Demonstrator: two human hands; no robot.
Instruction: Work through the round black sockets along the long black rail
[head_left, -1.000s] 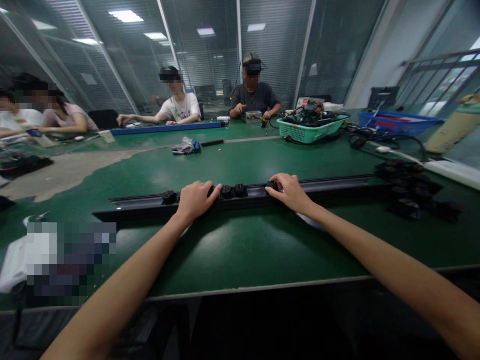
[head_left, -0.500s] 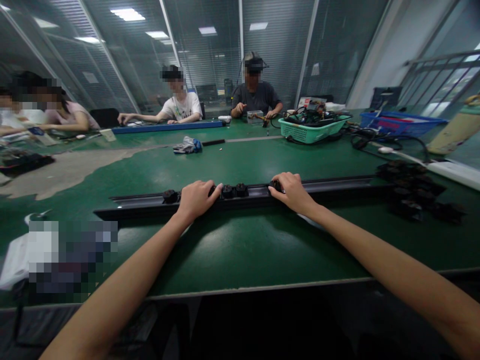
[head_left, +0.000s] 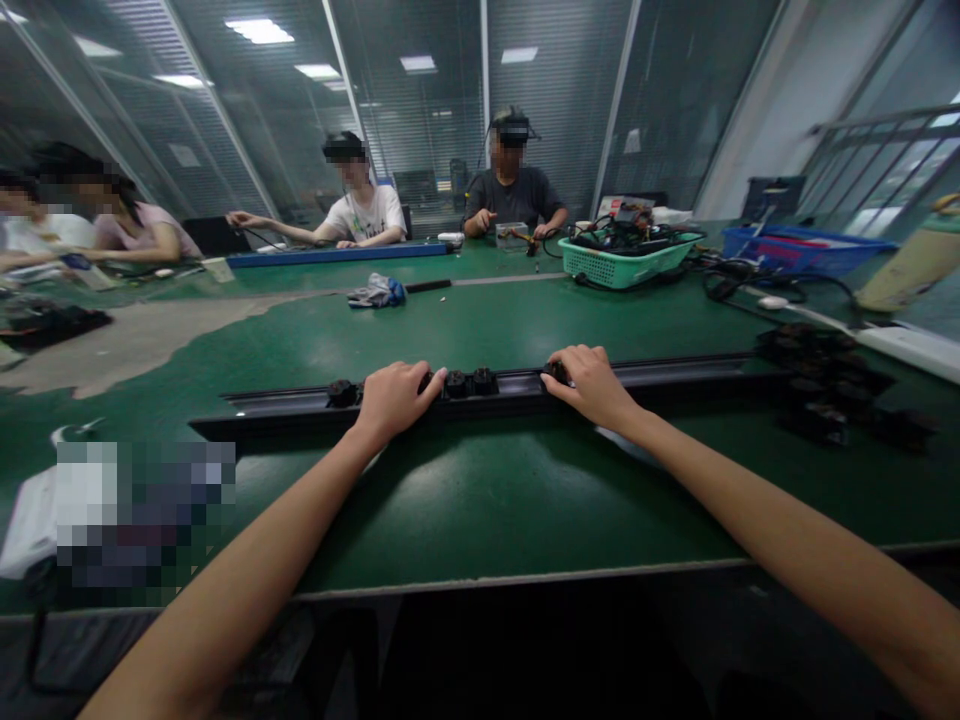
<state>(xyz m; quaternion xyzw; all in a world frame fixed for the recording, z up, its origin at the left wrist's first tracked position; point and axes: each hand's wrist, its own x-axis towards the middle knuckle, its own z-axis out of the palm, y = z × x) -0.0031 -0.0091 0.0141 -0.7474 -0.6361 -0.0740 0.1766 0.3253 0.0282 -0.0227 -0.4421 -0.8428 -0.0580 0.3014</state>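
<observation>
A long black rail (head_left: 675, 378) lies across the green table (head_left: 480, 500) in front of me. Several small black round parts (head_left: 469, 382) sit along its groove. My left hand (head_left: 392, 400) rests on the rail near its middle, fingers curled over one of the parts. My right hand (head_left: 592, 385) lies further right on the rail, its fingertips closed on another black part (head_left: 556, 371). One more part (head_left: 341, 392) sits on the rail left of my left hand.
A heap of loose black parts (head_left: 832, 385) lies at the right. At the back stand a green basket of cables (head_left: 622, 258), a blue tray (head_left: 795, 248) and a blue-grey cloth (head_left: 377, 292). Several people sit along the far and left sides.
My hands have stayed on the rail almost unmoved. The view has shifted slightly. The person in white at the far side has stretched an arm out to the left.
</observation>
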